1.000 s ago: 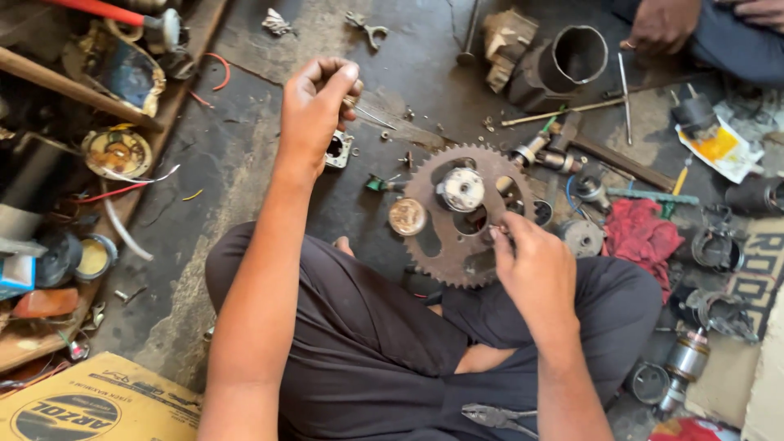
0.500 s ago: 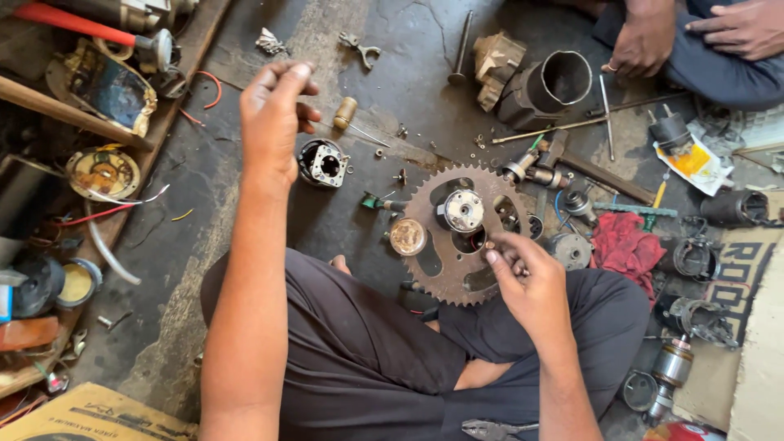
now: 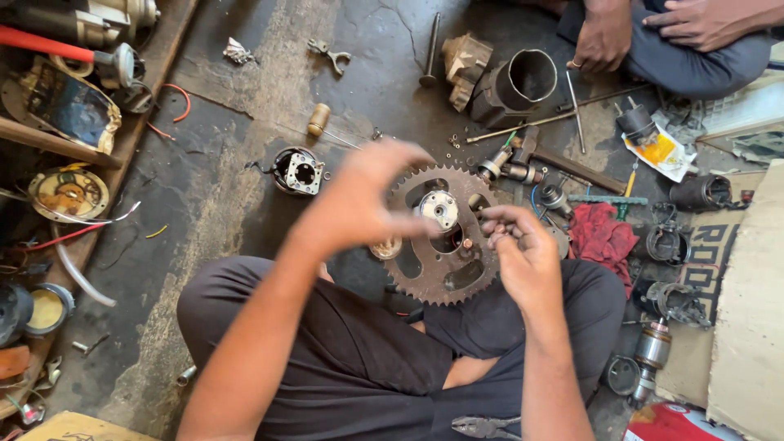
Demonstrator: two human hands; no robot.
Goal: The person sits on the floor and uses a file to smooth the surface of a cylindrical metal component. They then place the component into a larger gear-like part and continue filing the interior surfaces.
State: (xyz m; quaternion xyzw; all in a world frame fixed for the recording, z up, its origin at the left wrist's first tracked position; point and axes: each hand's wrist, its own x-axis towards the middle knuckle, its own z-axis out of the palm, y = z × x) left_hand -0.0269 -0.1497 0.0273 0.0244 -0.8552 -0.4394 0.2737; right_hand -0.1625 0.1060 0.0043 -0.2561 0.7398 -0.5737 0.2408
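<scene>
A repair workshop: greasy floor (image 3: 245, 204) strewn with engine parts (image 3: 514, 82).

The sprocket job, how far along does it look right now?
Done: the sprocket lies flat on the floor, off any wheel, silver hub showing at its centre. In hand: the right hand pinches a small part at the sprocket's rim; the left hand hovers blurred above it. Left: the stator plate, cylinder and rods lie scattered, unassembled.

rusty matt metal sprocket (image 3: 445, 237), red cloth rag (image 3: 600, 233), rough concrete floor (image 3: 245, 188)
</scene>
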